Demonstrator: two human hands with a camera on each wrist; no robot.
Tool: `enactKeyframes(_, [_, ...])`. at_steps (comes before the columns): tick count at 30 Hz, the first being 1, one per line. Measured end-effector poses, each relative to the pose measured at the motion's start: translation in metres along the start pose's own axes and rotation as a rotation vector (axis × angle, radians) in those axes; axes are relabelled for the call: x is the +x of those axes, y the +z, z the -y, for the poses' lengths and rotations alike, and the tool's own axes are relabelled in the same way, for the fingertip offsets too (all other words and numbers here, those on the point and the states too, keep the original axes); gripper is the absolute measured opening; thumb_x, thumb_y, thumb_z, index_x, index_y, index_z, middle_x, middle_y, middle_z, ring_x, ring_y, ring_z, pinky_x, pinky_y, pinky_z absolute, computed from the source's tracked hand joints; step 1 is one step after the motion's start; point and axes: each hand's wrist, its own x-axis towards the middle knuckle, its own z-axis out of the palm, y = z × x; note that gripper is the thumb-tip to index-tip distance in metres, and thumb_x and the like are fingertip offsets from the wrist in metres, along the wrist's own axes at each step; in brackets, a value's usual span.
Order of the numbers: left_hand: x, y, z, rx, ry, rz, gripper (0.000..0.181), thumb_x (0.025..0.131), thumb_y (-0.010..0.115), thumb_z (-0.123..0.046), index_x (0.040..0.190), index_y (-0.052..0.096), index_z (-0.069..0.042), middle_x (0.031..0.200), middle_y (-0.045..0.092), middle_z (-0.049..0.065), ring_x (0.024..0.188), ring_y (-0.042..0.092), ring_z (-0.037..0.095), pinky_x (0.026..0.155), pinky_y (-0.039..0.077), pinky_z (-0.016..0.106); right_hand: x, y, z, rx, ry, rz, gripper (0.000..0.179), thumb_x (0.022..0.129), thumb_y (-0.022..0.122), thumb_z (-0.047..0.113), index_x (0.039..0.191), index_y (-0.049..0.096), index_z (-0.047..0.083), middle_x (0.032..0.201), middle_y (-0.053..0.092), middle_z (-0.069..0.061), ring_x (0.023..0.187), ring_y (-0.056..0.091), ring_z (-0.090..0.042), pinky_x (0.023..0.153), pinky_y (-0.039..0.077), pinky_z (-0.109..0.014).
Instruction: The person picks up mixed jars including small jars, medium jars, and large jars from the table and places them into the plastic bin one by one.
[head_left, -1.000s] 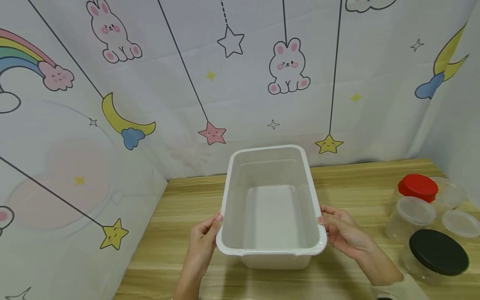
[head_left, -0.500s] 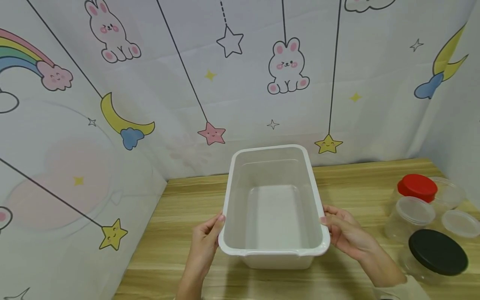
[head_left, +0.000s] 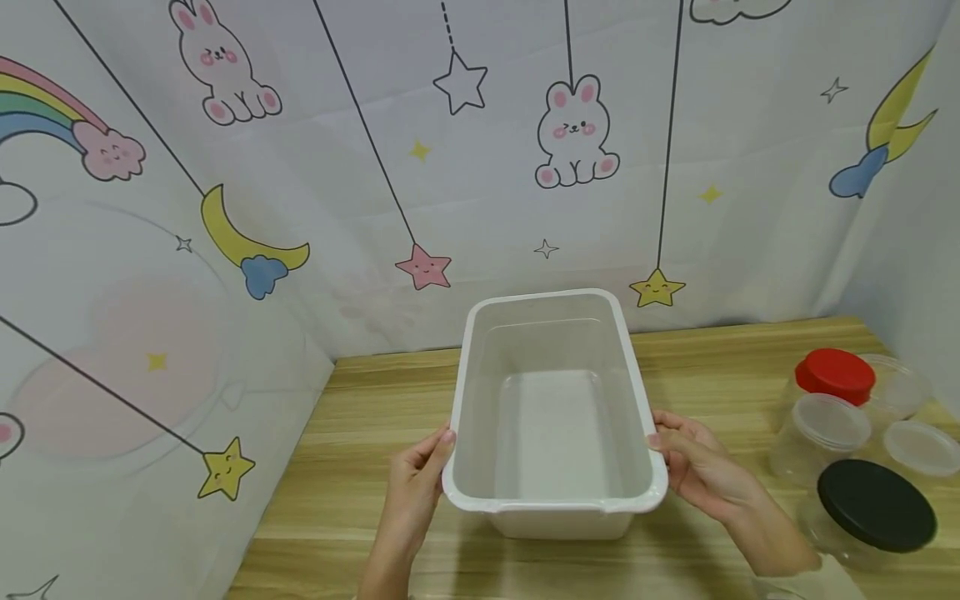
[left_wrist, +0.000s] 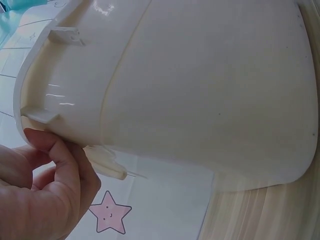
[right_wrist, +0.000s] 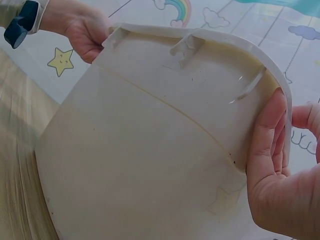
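A white plastic storage bin (head_left: 555,433), with nothing inside, stands lengthwise before me in the head view. My left hand (head_left: 415,475) pinches its left rim near the front corner, thumb on top and fingers curled beneath. On the opposite side my right hand (head_left: 701,467) grips the right rim the same way. Seen from the left wrist, the bin's smooth outer wall (left_wrist: 200,90) fills most of the view, and the left hand (left_wrist: 50,185) holds under the lip. From the right wrist, the right hand (right_wrist: 280,165) has its fingers under the rim.
To the right are a red-lidded jar (head_left: 835,377), a clear-lidded jar (head_left: 821,442) and a black-lidded jar (head_left: 876,505), with more clear containers beside them. Behind the wood-grain table (head_left: 360,417) hangs a printed cloth (head_left: 495,208), which also covers the left side.
The bin has slid slightly to the right, with both hands moving along on its rim. The jars have stayed in place.
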Motion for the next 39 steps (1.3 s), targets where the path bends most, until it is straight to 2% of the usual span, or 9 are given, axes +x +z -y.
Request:
enactKeyframes(17, [-0.001,0.006,0.002,-0.029,0.008,0.012,0.041,0.105,0.052,-0.011,0.136,0.048,0.015,0.137,0.053,0.03,0.105,0.064,0.015,0.085,0.057,0.027,-0.004,0.0,0.005,0.006,-0.002,0.005,0.034,0.099,0.038,-0.009,0.121,0.06,0.003,0.111,0.069,-0.008,0.098,0.068,-0.017,0.084,0.058,-0.03])
enactKeyframes(30, [0.0,0.011,0.003,-0.035,0.003,0.014,0.042,0.105,0.053,-0.011,0.136,0.048,0.016,0.135,0.053,0.031,0.106,0.064,0.016,0.085,0.056,0.026,-0.007,-0.007,0.005,-0.003,0.003,-0.037,0.036,0.098,0.038,-0.009,0.122,0.061,0.005,0.113,0.069,-0.008,0.098,0.068,-0.018,0.084,0.058,-0.031])
enactKeyframes(39, [0.0,0.016,0.004,-0.052,-0.01,-0.005,0.041,0.104,0.053,-0.008,0.135,0.047,0.018,0.131,0.055,0.032,0.103,0.065,0.014,0.086,0.056,0.026,-0.009,-0.004,0.011,0.024,0.002,-0.007,0.037,0.099,0.035,-0.009,0.122,0.061,0.002,0.113,0.07,-0.009,0.1,0.068,-0.019,0.085,0.058,-0.032])
